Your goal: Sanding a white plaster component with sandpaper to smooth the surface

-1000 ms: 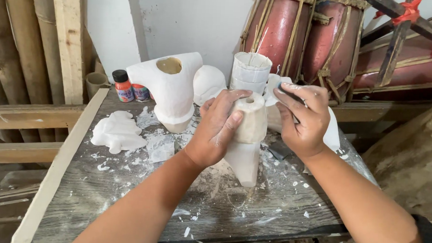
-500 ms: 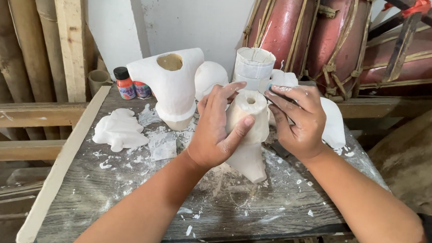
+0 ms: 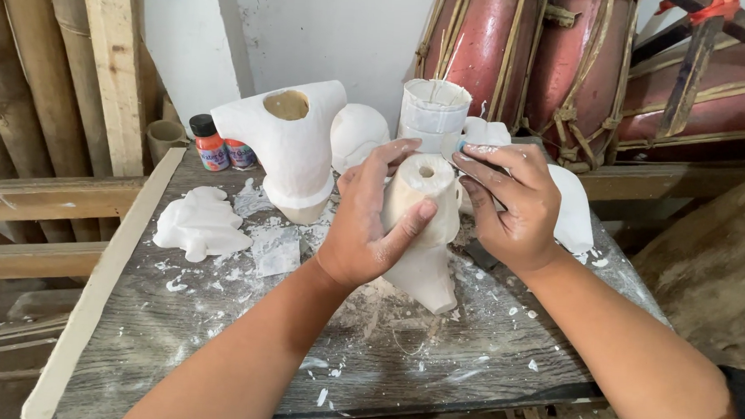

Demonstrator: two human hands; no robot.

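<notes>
My left hand [image 3: 370,226] grips a pale plaster cast [image 3: 426,237] with a small hole in its top, holding it upright on the dusty wooden table [image 3: 216,328]. My right hand [image 3: 513,203] rests against the cast's right side, fingers curled near its top, with a small blue-tipped object pinched at the fingertips. A white plaster torso piece [image 3: 291,147] with an open neck hole stands behind my left hand.
A flat white plaster relief [image 3: 200,225] lies at the left. Small paint bottles [image 3: 206,144] stand at the back, beside a white cylinder mould [image 3: 433,112] and rounded white casts [image 3: 357,133]. Red drums [image 3: 521,65] lean behind. Bamboo and timber stand left. Plaster crumbs cover the table.
The cast has been turned more upright and lifted slightly, its top hole now facing me. My right hand has shifted from above it to its right side.
</notes>
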